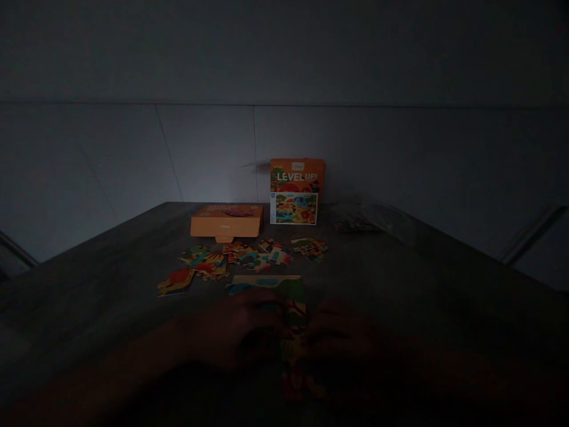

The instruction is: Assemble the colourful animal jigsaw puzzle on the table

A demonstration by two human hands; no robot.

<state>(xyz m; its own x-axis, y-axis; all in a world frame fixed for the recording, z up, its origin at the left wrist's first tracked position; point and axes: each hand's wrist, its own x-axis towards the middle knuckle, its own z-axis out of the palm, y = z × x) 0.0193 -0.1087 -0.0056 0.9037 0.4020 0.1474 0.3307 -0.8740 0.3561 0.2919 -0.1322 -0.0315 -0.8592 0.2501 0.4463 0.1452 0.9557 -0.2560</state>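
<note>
A partly joined jigsaw puzzle lies on the table in front of me, with a row along its far edge and a column running towards me. From the left, my left hand reaches over it, its fingers bent and closed at the column's left side. My right hand is curled against the column's right side, close to the left one. Deep shadow hides most of the fingertips, and the puzzle's near end shows only faintly. Beyond it are loose jigsaw pieces in a scattered heap.
An orange box lies flat behind the loose pieces, its front flap facing me. Beside it an orange "LEVEL UP!" puzzle box stands upright with a picture card against it. Clear plastic bags lie at the far right of the grey table.
</note>
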